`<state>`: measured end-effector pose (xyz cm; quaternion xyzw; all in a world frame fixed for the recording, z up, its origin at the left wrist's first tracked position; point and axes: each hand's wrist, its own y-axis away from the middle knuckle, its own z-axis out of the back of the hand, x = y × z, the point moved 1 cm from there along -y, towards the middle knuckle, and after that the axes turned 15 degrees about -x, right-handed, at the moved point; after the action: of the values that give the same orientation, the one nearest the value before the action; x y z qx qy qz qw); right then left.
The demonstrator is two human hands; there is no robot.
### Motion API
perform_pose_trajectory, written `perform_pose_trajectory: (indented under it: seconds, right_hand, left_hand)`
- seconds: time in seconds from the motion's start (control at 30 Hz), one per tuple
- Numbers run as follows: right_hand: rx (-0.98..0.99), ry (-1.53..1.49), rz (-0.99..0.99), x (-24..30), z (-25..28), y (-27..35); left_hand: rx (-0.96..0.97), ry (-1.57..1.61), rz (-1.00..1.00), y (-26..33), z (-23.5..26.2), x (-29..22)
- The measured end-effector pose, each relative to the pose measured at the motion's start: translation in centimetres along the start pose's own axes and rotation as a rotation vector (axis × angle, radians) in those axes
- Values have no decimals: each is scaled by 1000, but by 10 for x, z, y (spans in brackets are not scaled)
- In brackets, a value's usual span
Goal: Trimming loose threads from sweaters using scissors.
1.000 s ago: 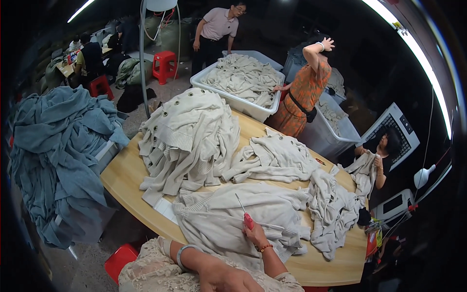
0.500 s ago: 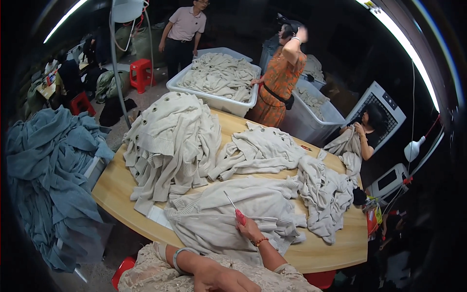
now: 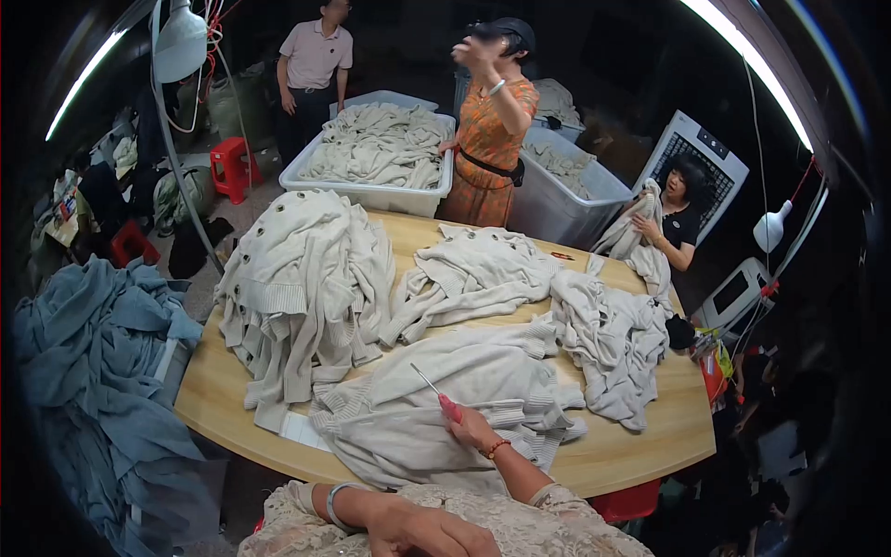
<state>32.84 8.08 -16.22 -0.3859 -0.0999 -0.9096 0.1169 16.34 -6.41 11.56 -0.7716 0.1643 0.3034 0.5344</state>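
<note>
In my right hand (image 3: 471,428) is a red-handled tool (image 3: 449,408) with a thin metal shaft, pointing up and left; its exact kind is unclear. Below it, a cream knitted cardigan (image 3: 445,371) lies spread on the table. My left hand (image 3: 432,531) is low against my lace top, fingers stretched to the right and partly cut off by the lower edge, apparently holding nothing. A tall heap of cream cardigans with dark buttons (image 3: 311,251) rises at the left. Another buttoned cardigan (image 3: 483,269) lies beyond, and a crumpled cream knit (image 3: 613,348) is to the right.
The wooden table (image 3: 640,459) curves around these knits. Blue-grey cloth (image 3: 97,371) is heaped at the left. White tubs (image 3: 367,197) of knits stand behind. One person in orange (image 3: 492,139) stands there; another at the right holds a cream garment (image 3: 631,243). A lamp (image 3: 772,227) hangs right.
My view has shifted a little; my hands keep nearly the same pose. The person in orange has brought a raised arm forward from behind the head. The seated person's garment is held higher.
</note>
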Motion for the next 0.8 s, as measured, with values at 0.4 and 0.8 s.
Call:
perform_pose_trajectory:
  seconds: [0.4, 0.8]
  right_hand:
    - [-25, -36, 54, -10, -3, -1]
    - [-63, -83, 68, -12, -6, 3]
  left_hand:
    - [284, -118, 31, -28, -4, 8]
    - [54, 62, 7, -25, -6, 15]
